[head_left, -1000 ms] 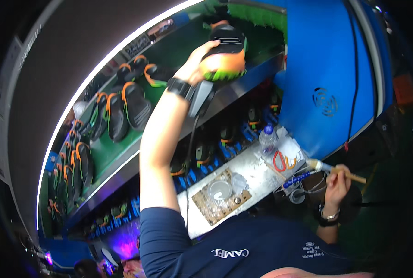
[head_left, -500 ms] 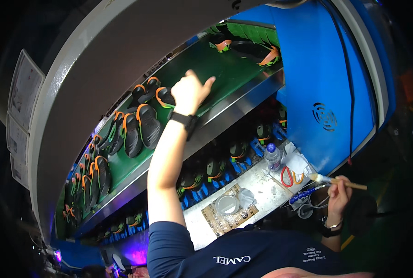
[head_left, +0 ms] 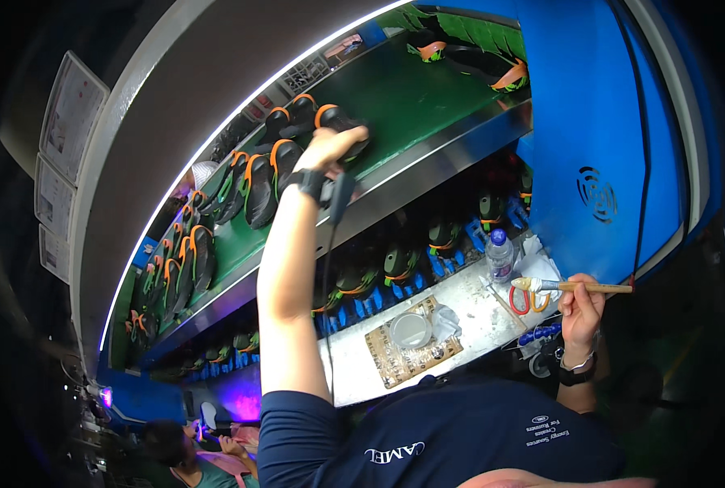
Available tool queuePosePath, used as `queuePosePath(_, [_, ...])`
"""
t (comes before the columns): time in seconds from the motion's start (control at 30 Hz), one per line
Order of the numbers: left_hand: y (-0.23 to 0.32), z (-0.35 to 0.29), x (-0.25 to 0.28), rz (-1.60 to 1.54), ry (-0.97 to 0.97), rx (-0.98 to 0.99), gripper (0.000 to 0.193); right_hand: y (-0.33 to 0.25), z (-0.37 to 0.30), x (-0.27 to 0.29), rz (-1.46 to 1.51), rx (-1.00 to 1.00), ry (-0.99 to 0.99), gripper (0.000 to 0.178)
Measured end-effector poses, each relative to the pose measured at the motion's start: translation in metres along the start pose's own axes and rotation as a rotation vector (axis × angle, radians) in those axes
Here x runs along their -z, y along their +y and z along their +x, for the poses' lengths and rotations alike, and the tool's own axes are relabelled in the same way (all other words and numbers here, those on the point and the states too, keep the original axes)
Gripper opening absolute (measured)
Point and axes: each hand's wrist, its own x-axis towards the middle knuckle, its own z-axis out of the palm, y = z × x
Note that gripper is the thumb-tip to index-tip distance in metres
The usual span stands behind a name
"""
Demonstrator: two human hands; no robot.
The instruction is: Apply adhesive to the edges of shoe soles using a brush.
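Observation:
My left hand reaches over the green belt and closes round a black shoe sole with an orange edge. The thumb lies along its near end; the other fingers are partly hidden and blurred. More such soles stand in rows to the left of it. On my left wrist is a black band with a dark box and cord. My right hand, at the right, is closed on the wooden handle of a brush, whose pale bristles point left over the white bench.
Below the belt's metal edge, shoes sit on blue clamps. On the white bench are a clear bottle, red-and-orange-handled scissors and a round container on cardboard. A blue panel rises at right. Another person is at lower left.
My left hand has moved left across the belt onto the sole. My right hand has raised the brush a little and shifted it left. The whole view has swung.

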Motion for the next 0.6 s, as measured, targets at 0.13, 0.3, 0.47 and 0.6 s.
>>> queuePosePath(0.13, [-0.055,-0.031,0.041,-0.407,0.163,-0.177,0.047,0.004,0.005,0.005,0.0,-0.021,0.003,0.015])
queuePosePath(0.3, [-0.064,-0.043,0.017,0.011,0.294,-0.243,0.099,-0.002,0.002,0.004,-0.058,-0.039,0.004,0.015])
queuePosePath(0.47, [-0.027,-0.05,-0.006,0.389,0.359,-0.074,0.095,-0.011,-0.005,0.002,-0.047,-0.025,0.022,0.018])
queuePosePath(0.6, [-0.036,-0.035,0.016,0.164,0.662,-0.274,0.086,-0.008,-0.007,0.011,-0.06,-0.023,0.09,0.018])
